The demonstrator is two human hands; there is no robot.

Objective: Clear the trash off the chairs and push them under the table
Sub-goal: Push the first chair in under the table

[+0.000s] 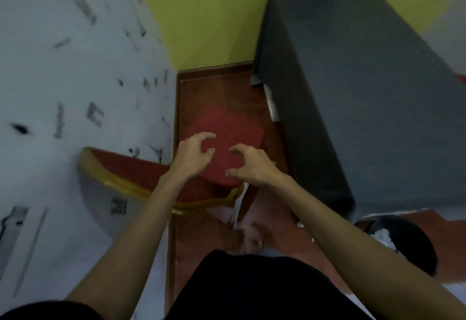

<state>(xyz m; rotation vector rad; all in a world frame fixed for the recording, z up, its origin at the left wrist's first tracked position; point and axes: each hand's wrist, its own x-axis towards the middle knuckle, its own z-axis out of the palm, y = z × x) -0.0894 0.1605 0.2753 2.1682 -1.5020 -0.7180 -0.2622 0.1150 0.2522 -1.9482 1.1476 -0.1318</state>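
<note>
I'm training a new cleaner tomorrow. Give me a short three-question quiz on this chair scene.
1. True or false: trash lies on the red chair seat.
2. What covers the table? A) grey cloth B) white cloth
3. What is in the left hand and the right hand?

Key: 1 false, the visible seat is bare. 2 A. 3 nothing; both hover over the seat with fingers curled and apart.

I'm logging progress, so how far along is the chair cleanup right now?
The red cushioned chair with the gold frame shows no trash on its seat, so clearing looks done here. Both hands, left and right, hover open over it, holding nothing. Left: the chair still stands clear of the grey-draped table, so it needs pushing under.
</note>
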